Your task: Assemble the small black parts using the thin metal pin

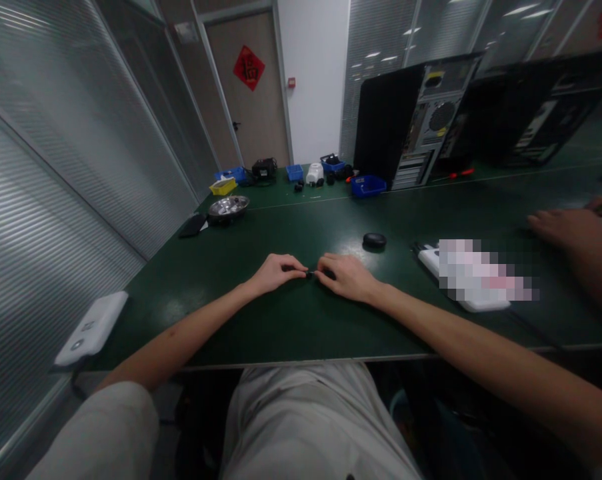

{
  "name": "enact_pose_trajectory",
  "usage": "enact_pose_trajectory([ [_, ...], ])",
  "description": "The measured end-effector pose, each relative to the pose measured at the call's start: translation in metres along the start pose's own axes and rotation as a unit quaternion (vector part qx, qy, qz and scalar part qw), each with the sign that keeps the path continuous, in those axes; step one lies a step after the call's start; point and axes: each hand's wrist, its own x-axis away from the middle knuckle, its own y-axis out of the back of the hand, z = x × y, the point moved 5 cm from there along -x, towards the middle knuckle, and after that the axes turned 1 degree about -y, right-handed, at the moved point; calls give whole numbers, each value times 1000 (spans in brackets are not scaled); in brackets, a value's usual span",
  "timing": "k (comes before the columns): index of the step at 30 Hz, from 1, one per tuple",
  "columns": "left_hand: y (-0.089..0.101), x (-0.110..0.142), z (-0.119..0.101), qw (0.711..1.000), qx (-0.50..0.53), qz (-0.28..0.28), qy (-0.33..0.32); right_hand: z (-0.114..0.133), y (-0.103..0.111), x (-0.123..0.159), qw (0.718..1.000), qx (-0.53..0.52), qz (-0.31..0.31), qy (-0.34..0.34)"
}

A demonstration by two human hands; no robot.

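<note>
My left hand [275, 272] and my right hand [345, 275] rest on the dark green table [301, 313], fingertips meeting in the middle. Between them both hands pinch a small black part [309, 273], too small to name. The fingers of each hand are curled closed around it. A round black cap-like object [375, 240] lies on the table a little beyond my right hand.
A white flat device [91, 329] lies at the table's left corner and another white device [468, 280] to my right. Another person's hand [563, 225] rests far right. A metal bowl [229, 207], blue and yellow bins and computer towers [415, 120] stand further back.
</note>
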Motion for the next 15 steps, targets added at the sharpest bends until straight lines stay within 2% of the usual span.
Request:
enact_pose_trajectory([
  [15, 0, 0, -2, 1000, -19, -3, -1, 7, -3, -4, 1000, 11, 14, 10],
])
